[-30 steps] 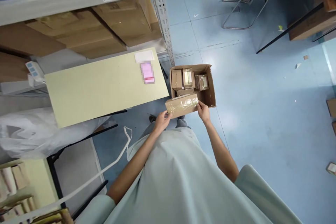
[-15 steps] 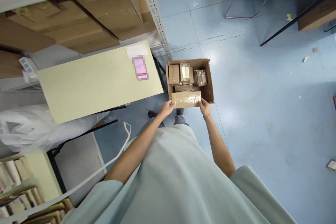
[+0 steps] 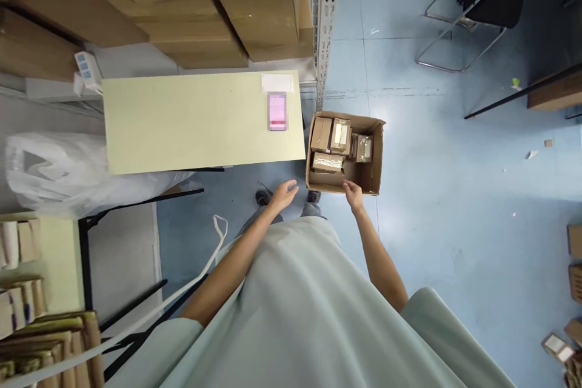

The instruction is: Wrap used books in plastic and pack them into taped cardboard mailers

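A small taped cardboard box point(image 3: 328, 162) lies in the near left part of an open carton point(image 3: 381, 163) on the floor. Several other small boxes point(image 3: 322, 133) fill the carton's far side, some wrapped in clear tape. My left hand point(image 3: 284, 194) is just outside the carton's near left corner, fingers apart and holding nothing. Over the carton's near rim, my right hand point(image 3: 353, 194) reaches its fingertips a little inside, apart from the taped box. No object shows in it, and its fingers look loosely extended.
Left of the carton stands a pale yellow table point(image 3: 200, 127) with a phone point(image 3: 277, 111) and a white paper point(image 3: 276, 82). A metal shelf post point(image 3: 325, 30) rises behind the carton. A black chair point(image 3: 495, 0) is at the far right. A white strap point(image 3: 191, 285) hangs at left.
Both hands have let go of the taped box, which has gone down into the carton. My left hand has drawn slightly away to the left. The view has turned and shifted.
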The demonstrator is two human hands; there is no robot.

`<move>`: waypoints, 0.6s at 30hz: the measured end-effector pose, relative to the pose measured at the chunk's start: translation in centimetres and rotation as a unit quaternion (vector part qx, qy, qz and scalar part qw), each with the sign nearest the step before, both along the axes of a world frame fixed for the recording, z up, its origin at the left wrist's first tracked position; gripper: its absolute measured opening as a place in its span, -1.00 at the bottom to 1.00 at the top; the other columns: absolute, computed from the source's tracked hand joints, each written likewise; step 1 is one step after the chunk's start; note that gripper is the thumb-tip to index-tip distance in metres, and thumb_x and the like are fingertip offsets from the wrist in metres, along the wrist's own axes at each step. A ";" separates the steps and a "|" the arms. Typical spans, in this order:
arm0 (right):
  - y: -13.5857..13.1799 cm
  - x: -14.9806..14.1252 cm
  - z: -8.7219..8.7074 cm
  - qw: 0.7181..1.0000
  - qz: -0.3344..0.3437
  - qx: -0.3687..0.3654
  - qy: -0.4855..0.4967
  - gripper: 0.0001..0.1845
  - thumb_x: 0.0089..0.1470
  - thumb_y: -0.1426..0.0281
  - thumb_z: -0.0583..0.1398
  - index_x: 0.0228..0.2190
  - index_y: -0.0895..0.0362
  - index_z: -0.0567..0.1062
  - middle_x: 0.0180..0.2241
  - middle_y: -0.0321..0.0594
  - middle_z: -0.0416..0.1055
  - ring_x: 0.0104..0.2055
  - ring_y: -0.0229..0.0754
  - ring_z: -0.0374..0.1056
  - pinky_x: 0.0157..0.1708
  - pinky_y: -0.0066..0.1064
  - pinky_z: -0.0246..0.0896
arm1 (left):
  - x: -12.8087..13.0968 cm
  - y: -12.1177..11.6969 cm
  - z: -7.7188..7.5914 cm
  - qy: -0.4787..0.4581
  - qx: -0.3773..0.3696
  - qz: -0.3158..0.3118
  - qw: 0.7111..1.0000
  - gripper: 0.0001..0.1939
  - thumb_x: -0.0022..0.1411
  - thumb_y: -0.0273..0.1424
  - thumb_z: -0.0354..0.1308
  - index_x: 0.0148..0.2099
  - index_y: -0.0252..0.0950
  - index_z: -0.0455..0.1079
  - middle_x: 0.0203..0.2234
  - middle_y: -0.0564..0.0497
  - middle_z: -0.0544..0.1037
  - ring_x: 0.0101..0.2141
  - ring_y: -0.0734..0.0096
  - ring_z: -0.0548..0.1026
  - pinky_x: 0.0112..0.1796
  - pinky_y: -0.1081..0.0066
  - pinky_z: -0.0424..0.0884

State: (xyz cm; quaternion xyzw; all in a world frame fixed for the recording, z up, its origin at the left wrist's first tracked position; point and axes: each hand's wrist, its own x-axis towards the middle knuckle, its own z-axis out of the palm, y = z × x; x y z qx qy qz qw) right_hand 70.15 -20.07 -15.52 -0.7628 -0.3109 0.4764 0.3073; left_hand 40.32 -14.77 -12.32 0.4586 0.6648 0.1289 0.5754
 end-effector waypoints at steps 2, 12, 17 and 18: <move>0.5 -1.4 0.8 1.000 0.022 0.012 -0.001 -0.42 0.24 -0.06 0.22 -0.14 0.18 0.74 0.00 0.12 0.74 0.14 0.20 0.62 0.27 0.07 0.45 | -1.6 -0.6 0.5 -0.020 0.001 0.014 1.000 -0.70 0.31 -0.27 0.38 0.02 -0.30 0.66 0.15 -0.32 0.69 0.24 -0.10 0.62 0.38 -0.04 0.41; 4.5 -15.1 7.9 0.977 0.184 0.109 0.020 -0.27 0.23 -0.27 0.21 -0.10 0.12 0.72 -0.03 0.06 0.74 0.06 0.14 0.67 0.20 0.03 0.53 | -12.6 -2.1 4.5 -0.163 0.079 0.124 0.975 -0.61 0.33 -0.07 0.38 0.04 -0.22 0.66 0.15 -0.23 0.72 0.25 -0.07 0.62 0.34 0.00 0.49; 6.1 -26.4 11.7 0.944 0.299 0.129 0.044 -0.23 0.24 -0.30 0.23 0.00 0.11 0.71 0.04 0.09 0.73 0.08 0.16 0.67 0.21 0.07 0.54 | -21.7 -4.3 7.3 -0.199 0.135 0.219 0.946 -0.56 0.37 -0.04 0.33 0.12 -0.21 0.66 0.18 -0.20 0.70 0.27 -0.06 0.61 0.30 0.06 0.53; 6.4 -28.7 12.3 0.937 0.320 0.130 0.045 -0.23 0.24 -0.30 0.23 0.00 0.11 0.71 0.04 0.08 0.73 0.08 0.17 0.67 0.21 0.07 0.55 | -23.7 -4.8 7.7 -0.200 0.146 0.241 0.938 -0.55 0.38 -0.04 0.32 0.14 -0.22 0.65 0.19 -0.20 0.70 0.28 -0.06 0.60 0.30 0.06 0.53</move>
